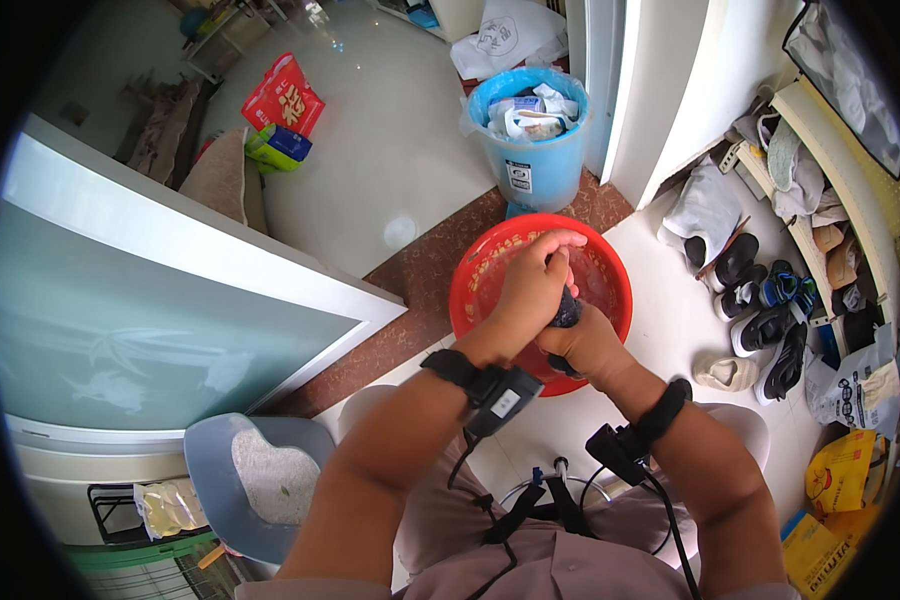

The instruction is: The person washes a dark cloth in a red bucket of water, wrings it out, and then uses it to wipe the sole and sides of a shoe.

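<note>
Both hands are over a red plastic basin (461,300) on the floor in front of me. My left hand (540,281) grips the upper part of a dark wet cloth (568,309), its fingers curled round it. Close below and to the right, my right hand (586,341) is closed round the same cloth, and a bit of dark fabric shows under it. The cloth looks bunched tightly between the two fists. Its full shape is hidden by the hands. The basin's inside looks wet, but how much water it holds I cannot tell.
A full blue trash bin (536,176) stands just behind the basin. Shoes (757,330) and a shoe rack (832,300) are at the right. A glass-panelled door (195,315) lies to the left, with a grey-blue chair (225,517) below it. Cables hang from both wrist straps.
</note>
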Available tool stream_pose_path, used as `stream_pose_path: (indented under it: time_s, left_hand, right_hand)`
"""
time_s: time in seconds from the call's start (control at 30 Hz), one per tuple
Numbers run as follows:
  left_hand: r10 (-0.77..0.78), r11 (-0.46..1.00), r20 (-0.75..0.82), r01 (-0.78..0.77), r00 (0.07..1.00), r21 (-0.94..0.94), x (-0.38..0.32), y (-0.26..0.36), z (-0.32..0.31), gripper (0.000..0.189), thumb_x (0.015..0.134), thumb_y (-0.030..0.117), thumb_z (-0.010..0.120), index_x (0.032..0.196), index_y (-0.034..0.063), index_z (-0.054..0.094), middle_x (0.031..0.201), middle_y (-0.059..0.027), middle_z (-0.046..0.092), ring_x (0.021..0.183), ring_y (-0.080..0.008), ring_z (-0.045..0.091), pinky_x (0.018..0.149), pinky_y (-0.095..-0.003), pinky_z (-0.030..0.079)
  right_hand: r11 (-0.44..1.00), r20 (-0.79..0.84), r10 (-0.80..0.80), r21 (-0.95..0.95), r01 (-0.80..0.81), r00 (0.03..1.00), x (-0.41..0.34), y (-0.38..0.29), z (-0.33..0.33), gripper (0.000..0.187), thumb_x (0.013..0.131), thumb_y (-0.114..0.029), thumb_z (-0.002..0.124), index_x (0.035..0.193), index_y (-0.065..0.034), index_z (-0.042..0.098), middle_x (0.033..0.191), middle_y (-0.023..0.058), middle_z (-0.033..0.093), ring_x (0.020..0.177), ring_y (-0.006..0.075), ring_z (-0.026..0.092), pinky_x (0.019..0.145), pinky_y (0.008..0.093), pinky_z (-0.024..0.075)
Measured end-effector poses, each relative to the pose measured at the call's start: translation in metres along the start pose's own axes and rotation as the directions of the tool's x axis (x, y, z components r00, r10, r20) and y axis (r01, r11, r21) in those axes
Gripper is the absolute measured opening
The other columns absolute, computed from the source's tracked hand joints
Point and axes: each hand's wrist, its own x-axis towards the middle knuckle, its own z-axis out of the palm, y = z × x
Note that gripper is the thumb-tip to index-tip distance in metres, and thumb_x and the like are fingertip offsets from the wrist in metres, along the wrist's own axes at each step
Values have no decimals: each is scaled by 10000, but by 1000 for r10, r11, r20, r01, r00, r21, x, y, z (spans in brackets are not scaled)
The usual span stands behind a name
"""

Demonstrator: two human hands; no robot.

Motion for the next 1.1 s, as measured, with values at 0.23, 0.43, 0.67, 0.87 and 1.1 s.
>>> stream_pose_path:
  time_s: [0.23, 0.43, 0.67, 0.87, 1.1]
  left_hand:
    - [14, 998, -179, -3, 984, 65, 6, -21, 9, 237, 935, 63, 411, 1053, 64, 617, 663, -56, 546, 560, -124, 555, 550, -277, 473]
    - [4, 991, -241, 28, 970, 127, 6, -45, 12, 254, 909, 48, 404, 1047, 72, 616, 669, -98, 572, 567, -148, 584, 562, -296, 487]
    - [-169, 983, -342, 182, 924, 5, 5, -55, 16, 256, 920, 32, 382, 1001, 60, 624, 650, -21, 489, 561, -115, 522, 538, -270, 465]
    - [-253, 967, -366, 225, 896, -117, 3, -66, 16, 241, 924, 67, 399, 971, 93, 634, 658, -32, 531, 576, -130, 558, 549, -288, 466]
    - [-106, 991, -387, 130, 916, 36, -3, -66, 20, 256, 907, 24, 392, 886, 69, 643, 633, -14, 482, 563, -108, 504, 542, -265, 436]
  right_hand:
    - [947, -197, -120, -316, 53, 973, 14, 19, 5, 617, 640, -401, 783, 1003, 38, 545, 882, 187, 660, 853, 315, 659, 719, 366, 500]
    - [877, -224, -186, -477, 59, 957, 14, 27, 9, 606, 688, -373, 748, 1050, 43, 497, 890, 232, 653, 863, 374, 647, 723, 414, 510]
    - [798, -201, -115, -602, -30, 973, 16, 33, 9, 732, 650, -338, 781, 1159, 44, 420, 865, 235, 655, 841, 389, 646, 703, 435, 511]
    - [726, -200, -138, -687, -39, 970, 14, 38, 10, 730, 692, -401, 733, 1172, 23, 383, 822, 216, 657, 795, 387, 649, 671, 440, 516]
    - [689, -166, -171, -725, -2, 971, 10, 37, 10, 503, 770, -359, 673, 1035, -21, 412, 825, 194, 658, 785, 365, 659, 660, 443, 521]
